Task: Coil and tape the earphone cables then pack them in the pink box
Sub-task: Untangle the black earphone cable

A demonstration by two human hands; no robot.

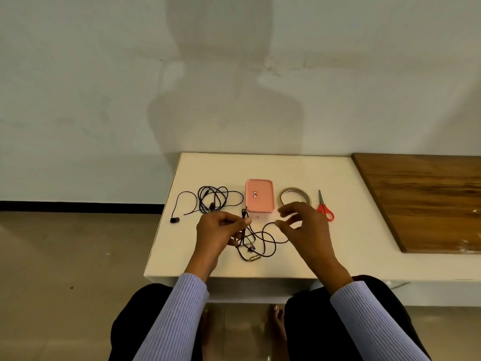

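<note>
Earphone cable (263, 241), black, loosely looped on the white table (325, 246); left hand (221, 230) pinches one strand near the plug, right hand (304, 227) hovers with fingers spread and relaxed, a loop at its fingertips. Second earphone cable (210, 201) lies tangled behind, left of the lidded pink box (259, 196); contents not visible. Tape roll (295, 198) and scissors (324, 207) lie to the box's right.
</note>
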